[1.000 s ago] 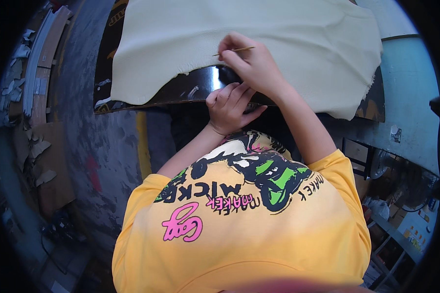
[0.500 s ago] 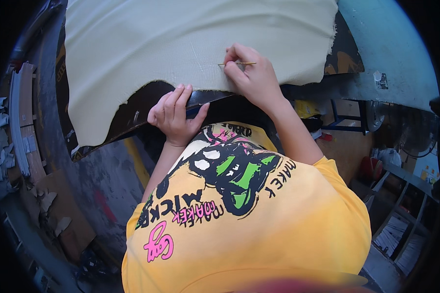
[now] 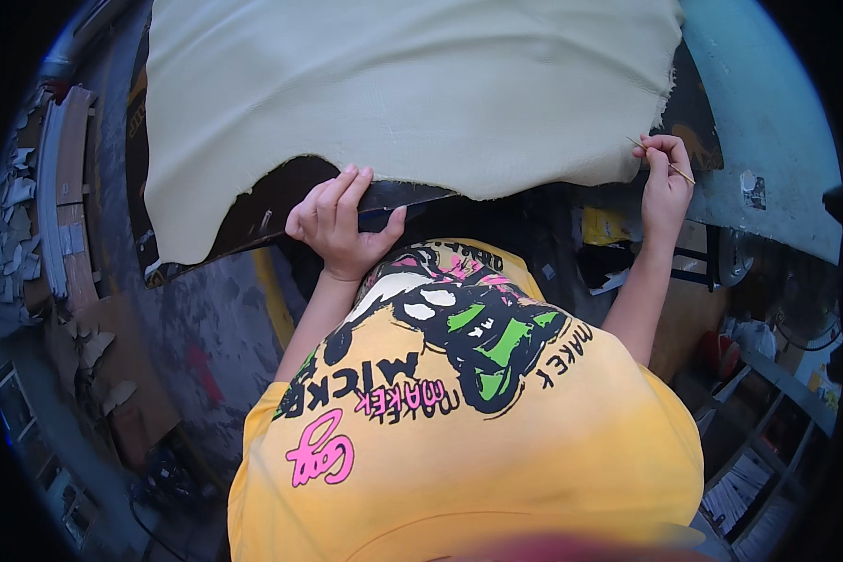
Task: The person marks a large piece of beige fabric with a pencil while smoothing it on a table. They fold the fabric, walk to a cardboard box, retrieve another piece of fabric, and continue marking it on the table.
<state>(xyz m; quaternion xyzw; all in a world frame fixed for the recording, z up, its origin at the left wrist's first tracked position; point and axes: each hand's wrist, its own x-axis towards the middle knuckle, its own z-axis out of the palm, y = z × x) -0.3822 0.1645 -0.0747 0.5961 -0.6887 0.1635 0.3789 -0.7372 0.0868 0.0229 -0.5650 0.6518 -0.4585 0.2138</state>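
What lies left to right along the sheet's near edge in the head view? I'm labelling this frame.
Stacked scrap pieces → left hand on the dark table edge → cream leather sheet → right hand pinching a thin stick.

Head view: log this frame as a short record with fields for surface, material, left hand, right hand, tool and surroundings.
surface: dark table, its near edge showing below the sheet
material: cream leather sheet spread flat, ragged near edge overhanging the table
left hand: left hand on the table's near edge, fingers curled up to the sheet's edge, holding nothing
right hand: right hand at the sheet's right corner, pinching a tool
tool: thin stick-like marker, tip at the sheet's edge
surroundings: scraps on the floor at left; yellow printed shirt
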